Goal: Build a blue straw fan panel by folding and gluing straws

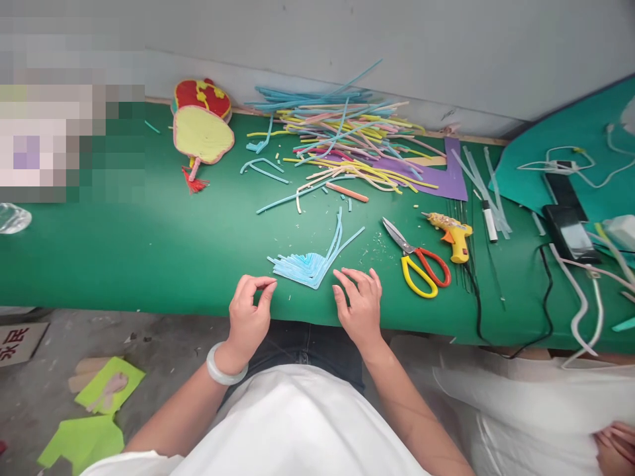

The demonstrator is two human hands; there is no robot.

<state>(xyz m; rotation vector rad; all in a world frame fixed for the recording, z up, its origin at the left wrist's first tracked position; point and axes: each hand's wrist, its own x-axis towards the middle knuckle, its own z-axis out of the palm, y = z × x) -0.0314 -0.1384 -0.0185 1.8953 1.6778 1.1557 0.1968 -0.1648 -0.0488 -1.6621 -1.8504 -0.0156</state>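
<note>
A light blue piece made of pipe cleaners (303,270), bent into nested V shapes, lies flat on the green table in front of me. Several longer strands stick up from its right side. At its left edge is my left hand (252,301), thumb and forefinger tips pinched together; whatever is between them is too small to see. My right hand (358,297) hovers near the right of the piece, fingers apart and holding nothing. Scissors (414,256) with one red and one yellow handle lie beyond it, beside a yellow hot glue gun (454,237).
Behind lies a heap of coloured pipe cleaners (342,132) over purple sheet (451,182). A yellow fan-shaped piece (203,134) with a red tassel rests back left. Glue sticks (483,185), a white marker (489,221) and black cords are at right. A co-worker's hand (615,449) shows lower right.
</note>
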